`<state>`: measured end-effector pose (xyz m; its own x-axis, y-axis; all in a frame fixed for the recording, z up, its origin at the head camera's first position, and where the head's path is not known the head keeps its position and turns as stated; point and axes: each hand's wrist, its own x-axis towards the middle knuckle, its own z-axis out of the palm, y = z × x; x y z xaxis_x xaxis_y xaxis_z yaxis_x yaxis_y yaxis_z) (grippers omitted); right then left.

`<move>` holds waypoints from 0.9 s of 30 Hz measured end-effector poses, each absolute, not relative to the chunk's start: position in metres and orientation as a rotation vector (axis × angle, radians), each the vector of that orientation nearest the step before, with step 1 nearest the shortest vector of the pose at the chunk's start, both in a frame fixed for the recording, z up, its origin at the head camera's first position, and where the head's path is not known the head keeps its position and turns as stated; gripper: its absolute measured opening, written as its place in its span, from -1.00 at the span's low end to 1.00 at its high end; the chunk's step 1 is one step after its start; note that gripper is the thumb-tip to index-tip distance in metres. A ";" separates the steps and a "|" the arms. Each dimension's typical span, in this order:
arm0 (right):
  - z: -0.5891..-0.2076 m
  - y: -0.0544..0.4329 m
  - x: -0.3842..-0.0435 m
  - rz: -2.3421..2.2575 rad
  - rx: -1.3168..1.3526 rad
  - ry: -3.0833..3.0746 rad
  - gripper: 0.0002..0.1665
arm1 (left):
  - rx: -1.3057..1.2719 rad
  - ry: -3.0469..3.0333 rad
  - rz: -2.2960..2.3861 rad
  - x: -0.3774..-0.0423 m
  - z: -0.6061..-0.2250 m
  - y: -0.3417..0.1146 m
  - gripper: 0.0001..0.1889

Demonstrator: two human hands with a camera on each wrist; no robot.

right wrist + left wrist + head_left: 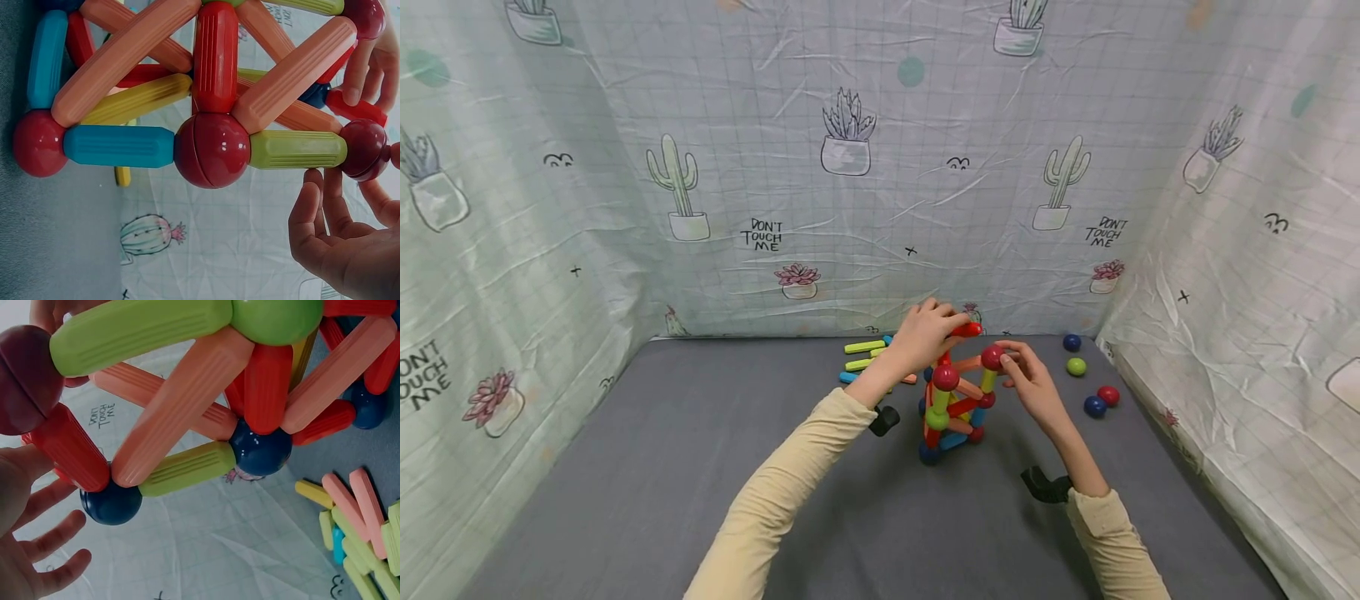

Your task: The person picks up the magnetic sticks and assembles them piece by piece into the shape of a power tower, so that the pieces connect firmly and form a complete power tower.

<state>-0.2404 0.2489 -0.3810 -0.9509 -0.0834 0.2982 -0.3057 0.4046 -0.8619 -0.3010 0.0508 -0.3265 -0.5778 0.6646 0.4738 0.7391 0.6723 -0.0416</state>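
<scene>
A tower of magnetic sticks and balls [942, 400] stands on the grey table, built in stacked levels with slanting sticks on its sides. My left hand [925, 333] reaches over its top and grips a red stick [966, 330]. From the right wrist view, this red stick [359, 109] runs from a dark blue ball [315, 94] towards the top corner. My right hand [1030, 379] pinches the dark red ball [992, 357] at the top right corner, which caps a lime green stick [298, 149]. Another dark red ball [945, 377] tops the near corner.
Loose lime, blue and salmon sticks [865, 347] lie behind the left forearm. To the right are several loose balls: blue [1072, 342], lime [1077, 367], red [1108, 396] and another blue one [1095, 407]. A printed cloth [850, 217] hangs behind and beside the table.
</scene>
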 end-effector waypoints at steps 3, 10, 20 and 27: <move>-0.381 0.249 -0.240 1.573 0.357 -2.445 -0.49 | -1.122 -2.386 -0.168 -0.301 -0.327 0.051 -0.67; -0.381 0.249 -0.240 1.587 0.361 -2.440 -0.48 | -1.162 -2.340 -0.007 -0.298 -0.329 0.055 -0.70; -0.382 0.249 -0.241 1.573 0.367 -2.436 -0.49 | -1.138 -2.526 0.046 -0.297 -0.323 0.062 -0.71; -0.382 0.249 -0.240 1.584 0.367 -2.432 -0.49 | -1.170 -2.527 -0.037 -0.297 -0.323 0.060 -0.71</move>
<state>-0.2396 0.2486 -0.3823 -0.9456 -0.0905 0.3124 -0.3223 0.3893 -0.8629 -0.2965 0.0601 -0.3227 -0.5951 0.7338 0.3277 0.7432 0.6577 -0.1231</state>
